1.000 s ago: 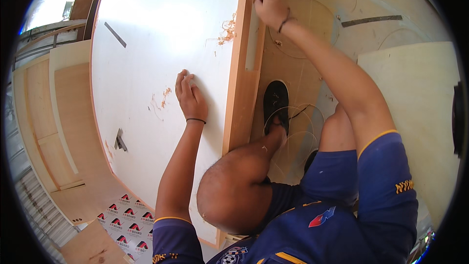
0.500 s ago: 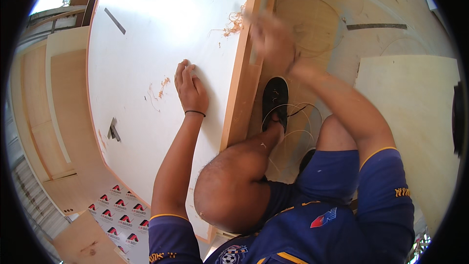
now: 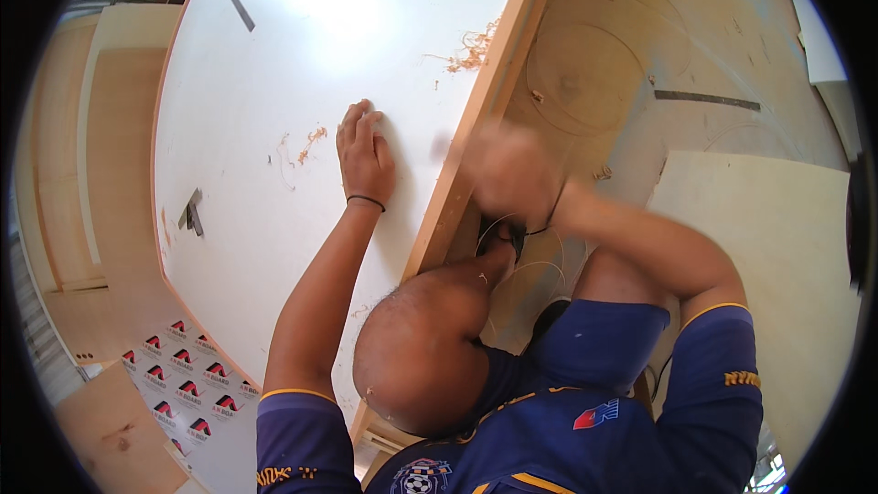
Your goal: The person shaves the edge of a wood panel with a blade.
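Observation:
A large white panel (image 3: 302,64) with a wooden edge strip (image 3: 475,119) lies before me. My left hand (image 3: 366,154) rests palm down on the panel, its fingers stretched out and holding nothing. At the edge strip is my right hand (image 3: 509,172), smeared by motion. Its fingers cannot be made out, and a faint blur shows at its left, over the panel's edge. Curly orange-brown shavings (image 3: 474,50) lie on the panel by the strip, farther along from me. A smaller scatter of shavings (image 3: 312,143) is left of my left hand.
Flat dark metal pieces (image 3: 191,213) and a dark strip (image 3: 237,4) lie on the panel. Another dark strip (image 3: 707,99) is on the floor at right, near a pale board (image 3: 750,247). Thin curled strips (image 3: 546,265) lie around my foot. Wooden boards (image 3: 128,174) stand at left.
My right hand has moved along the panel's edge toward me. The left hand stays on the panel in nearly the same place. The whole view has shifted a little.

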Tool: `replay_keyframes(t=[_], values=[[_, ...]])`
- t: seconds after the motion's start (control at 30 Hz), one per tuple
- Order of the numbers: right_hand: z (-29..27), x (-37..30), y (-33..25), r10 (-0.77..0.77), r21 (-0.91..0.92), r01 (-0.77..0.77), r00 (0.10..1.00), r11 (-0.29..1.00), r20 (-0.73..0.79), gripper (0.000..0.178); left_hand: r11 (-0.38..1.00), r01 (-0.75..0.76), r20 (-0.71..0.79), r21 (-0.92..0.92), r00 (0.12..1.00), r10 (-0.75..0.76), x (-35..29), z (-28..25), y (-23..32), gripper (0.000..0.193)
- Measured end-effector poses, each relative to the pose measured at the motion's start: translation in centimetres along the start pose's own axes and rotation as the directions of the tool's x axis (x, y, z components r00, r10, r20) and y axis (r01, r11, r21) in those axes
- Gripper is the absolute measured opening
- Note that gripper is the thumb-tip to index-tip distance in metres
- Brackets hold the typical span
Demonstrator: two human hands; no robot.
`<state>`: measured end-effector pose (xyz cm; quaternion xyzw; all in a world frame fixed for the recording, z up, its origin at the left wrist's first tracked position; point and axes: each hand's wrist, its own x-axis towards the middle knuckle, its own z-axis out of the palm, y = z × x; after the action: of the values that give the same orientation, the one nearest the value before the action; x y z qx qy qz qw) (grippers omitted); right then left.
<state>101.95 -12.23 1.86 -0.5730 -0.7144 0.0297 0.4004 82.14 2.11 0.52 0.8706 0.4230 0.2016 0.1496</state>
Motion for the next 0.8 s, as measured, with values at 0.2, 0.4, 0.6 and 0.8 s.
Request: replay_keyframes(t=[0.2, 0.4, 0.6, 0.8], values=[[-6.1, 7.5, 19.3, 0.315, -0.358, -0.362, 0.931, 0.861, -0.183, 0.034, 0.998, -0.032, -0.05, -0.057, 0.998, 0.029, 0.2, 1.3, 0.5, 0.022], [-0.6, 1.2, 2.2, -0.068, -0.307, 0.118, 0.983, 0.944, 0.168, 0.05, 0.971, 0.054, -0.088, -0.231, 0.993, -0.076, -0.1, -0.4, -0.2, 0.028], [-1.4, 1.2, -1.1, -0.066, -0.174, 0.113, 0.964, 0.978, 0.258, 0.051, 0.969, 0.035, -0.104, -0.245, 0.993, -0.062, -0.1, -0.7, -0.5, 0.029], [-5.6, 6.9, 21.7, 0.267, -0.464, -0.311, 0.95, 0.829, -0.16, 0.037, 0.975, 0.019, -0.087, -0.221, 0.995, -0.039, 0.8, 1.8, 1.0, 0.03]])
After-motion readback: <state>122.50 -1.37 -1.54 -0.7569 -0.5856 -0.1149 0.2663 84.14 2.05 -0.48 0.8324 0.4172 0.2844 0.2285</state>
